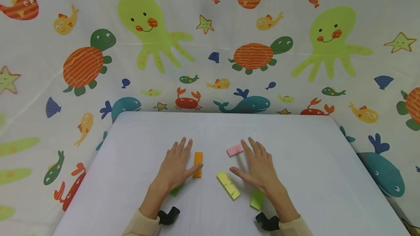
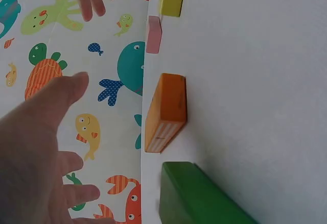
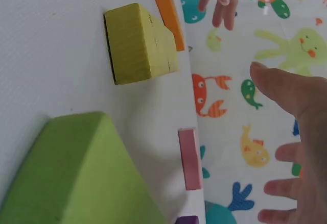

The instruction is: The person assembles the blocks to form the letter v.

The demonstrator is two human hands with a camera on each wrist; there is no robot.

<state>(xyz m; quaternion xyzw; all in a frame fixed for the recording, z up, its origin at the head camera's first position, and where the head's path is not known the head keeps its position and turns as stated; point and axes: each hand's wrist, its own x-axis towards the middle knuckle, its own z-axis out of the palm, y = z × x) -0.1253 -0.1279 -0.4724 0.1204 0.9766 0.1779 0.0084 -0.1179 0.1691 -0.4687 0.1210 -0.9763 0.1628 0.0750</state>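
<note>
Standing behind the person, I take the yellow oblong block (image 1: 228, 186) as dial centre, twelve toward the far edge of the flat white bench (image 1: 311, 177).

The left hand (image 1: 173, 170), at ten o'clock, is open above the surface, fingers extended and spread. Its thumb overlaps the orange oblong block (image 1: 198, 158), also at ten; the left wrist view shows thumb and block apart. The dark green block (image 1: 175, 192) lies at nine, partly hidden beneath that hand.

The right hand (image 1: 260, 168), at two o'clock, is likewise open, fingers extended, gripping nothing. Near its fingertips, the pink oblong block (image 1: 234, 150) lies at twelve. The light green block (image 1: 257, 199) lies at four, below the right wrist. A purple block (image 3: 187, 220) shows only in part, in the wrist views.

Block material cannot be confirmed.

Each beige sleeve (image 1: 141, 225) adjoins a black curved fitting (image 1: 169, 216). Sea-creature-printed cloth (image 1: 210, 75) hangs beyond the bench.
</note>
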